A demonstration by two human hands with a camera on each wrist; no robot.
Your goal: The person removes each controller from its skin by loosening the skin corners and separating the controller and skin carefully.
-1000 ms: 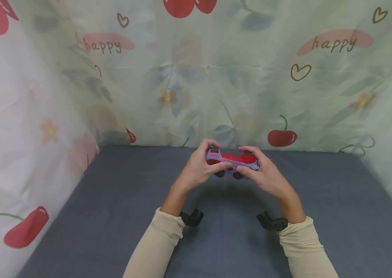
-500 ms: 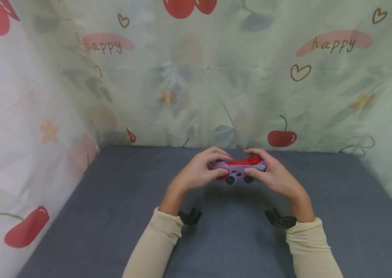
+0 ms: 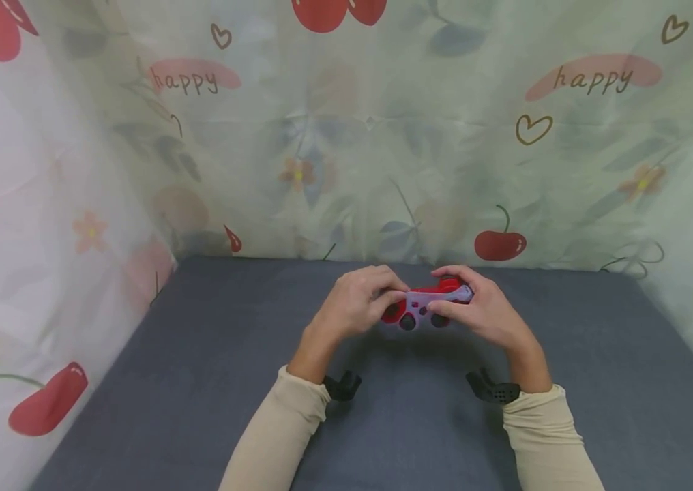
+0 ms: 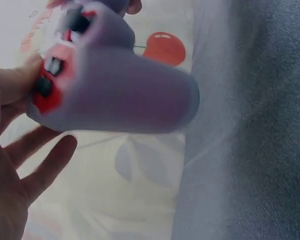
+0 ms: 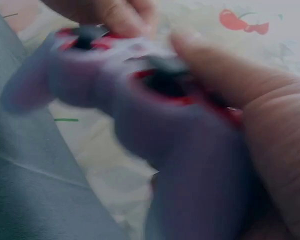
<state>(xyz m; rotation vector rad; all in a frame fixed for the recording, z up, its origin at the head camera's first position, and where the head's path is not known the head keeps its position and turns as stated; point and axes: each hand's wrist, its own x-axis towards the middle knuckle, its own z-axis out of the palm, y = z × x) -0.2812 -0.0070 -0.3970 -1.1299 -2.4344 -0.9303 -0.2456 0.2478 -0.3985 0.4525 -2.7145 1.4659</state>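
A red game controller (image 3: 449,282) is held up over the table, partly covered by a translucent purple silicone sleeve (image 3: 438,297). My left hand (image 3: 359,300) pinches the sleeve's upper edge between thumb and fingers, left of the middle. Red face shows bare just below those fingers. Around the right end my right hand (image 3: 489,308) grips the controller, thumb on the face and index finger over the top. In the left wrist view the sleeve (image 4: 135,95) covers the near handle. Both handles wear the purple sleeve (image 5: 185,145) in the right wrist view, which is blurred.
The grey cloth-covered table (image 3: 211,368) stretches beneath both forearms. Behind it hangs a patterned curtain (image 3: 371,184) with cherries and lettering, and another panel (image 3: 46,273) closes the left side. Black wrist mounts (image 3: 343,387) sit at both cuffs.
The controller has shifted slightly right and down. My left hand has gone from gripping the left end to pinching the sleeve's upper edge, and more red face shows at the left.
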